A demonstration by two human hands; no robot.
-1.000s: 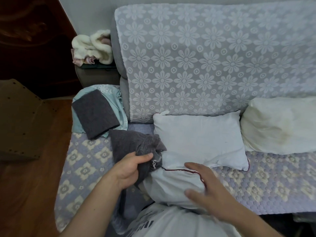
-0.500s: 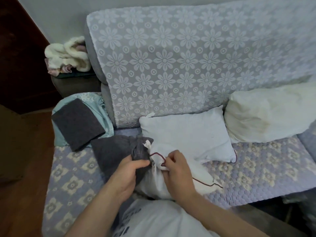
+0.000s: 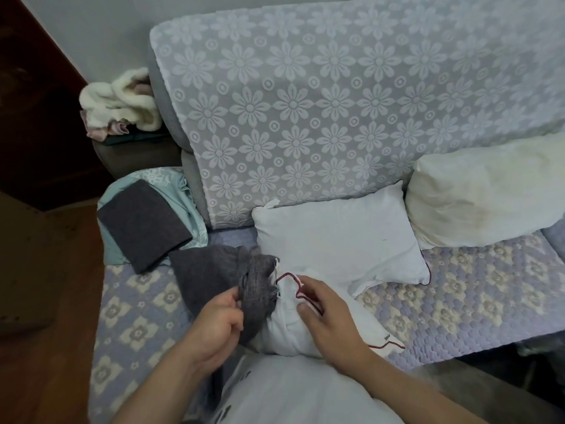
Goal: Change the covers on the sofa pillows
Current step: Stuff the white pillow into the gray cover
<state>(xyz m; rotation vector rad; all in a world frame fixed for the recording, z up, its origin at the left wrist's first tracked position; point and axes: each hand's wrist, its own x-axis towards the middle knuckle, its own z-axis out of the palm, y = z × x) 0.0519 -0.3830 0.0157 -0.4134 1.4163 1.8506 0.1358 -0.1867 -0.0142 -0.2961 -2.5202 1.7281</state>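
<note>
Head view. Left hand (image 3: 218,327) clamped on the bunched edge of a grey cover (image 3: 220,273), fingers curled round the cloth. Right hand (image 3: 328,318) pinches the red-piped edge of a white pillow (image 3: 289,328) that lies at the sofa's (image 3: 477,289) front edge, close to the person's body. Grey cover touches the pillow's left end. A second white pillow (image 3: 336,243) leans against the floral backrest just behind. A cream pillow (image 3: 486,194) sits to its right. A folded grey cover (image 3: 142,223) rests on teal fabric (image 3: 180,191) at the left end.
</note>
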